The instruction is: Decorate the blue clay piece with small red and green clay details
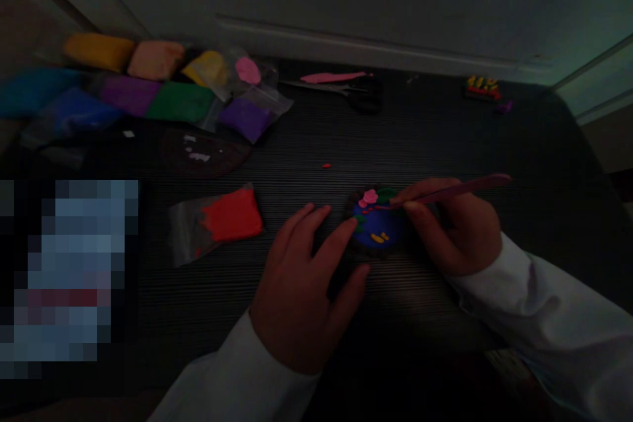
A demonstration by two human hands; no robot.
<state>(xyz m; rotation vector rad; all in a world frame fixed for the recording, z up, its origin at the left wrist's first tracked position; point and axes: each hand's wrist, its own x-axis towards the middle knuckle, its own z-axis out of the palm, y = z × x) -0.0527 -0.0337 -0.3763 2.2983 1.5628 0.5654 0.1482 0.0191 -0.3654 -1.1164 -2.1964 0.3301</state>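
A small round clay piece (376, 227) lies on the dark ribbed table (445, 138). It is blue with a dark rim, a pink flower, green leaves and yellow bits. My left hand (301, 283) rests flat beside it, fingers spread, with fingertips touching its left edge. My right hand (452, 231) pinches a thin pink modelling tool (457, 188). The tool's tip touches the piece near the flower.
A bag of red clay (225, 217) lies left of my hands. Several bagged clay blocks in many colours (163, 82) sit at the back left. Scissors (356, 95) and a pink tool (333, 77) lie at the back. A small clay piece (482, 88) sits far right.
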